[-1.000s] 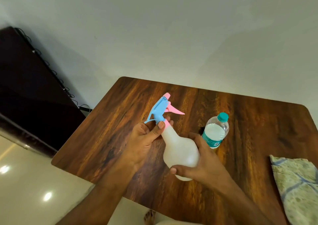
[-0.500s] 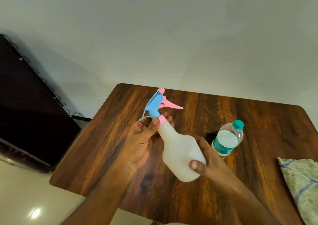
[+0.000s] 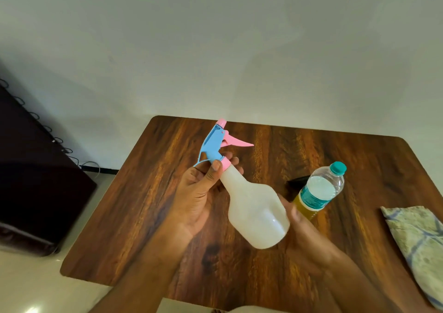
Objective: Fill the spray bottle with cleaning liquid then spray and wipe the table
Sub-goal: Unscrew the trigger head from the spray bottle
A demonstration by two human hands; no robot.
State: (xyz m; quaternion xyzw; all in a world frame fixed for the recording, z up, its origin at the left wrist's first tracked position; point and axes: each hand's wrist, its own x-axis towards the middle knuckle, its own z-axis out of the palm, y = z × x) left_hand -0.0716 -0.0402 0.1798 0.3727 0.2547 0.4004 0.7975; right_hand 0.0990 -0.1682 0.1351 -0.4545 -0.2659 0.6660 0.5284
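Two hands share the spray bottle, held tilted in the air above the table. The left hand pinches the pink collar at the neck, thumb and fingers curled around it just under the blue trigger head; the right hand cups and grips the frosted body (looks empty to me). Judgement call: the head needs unscrewing, so hold the body firm, twist at the collar only, and lift the head straight out. Just beyond the right hand's grip stands the capped liquid bottle, yellowish liquid low inside. Further right lies the cloth.
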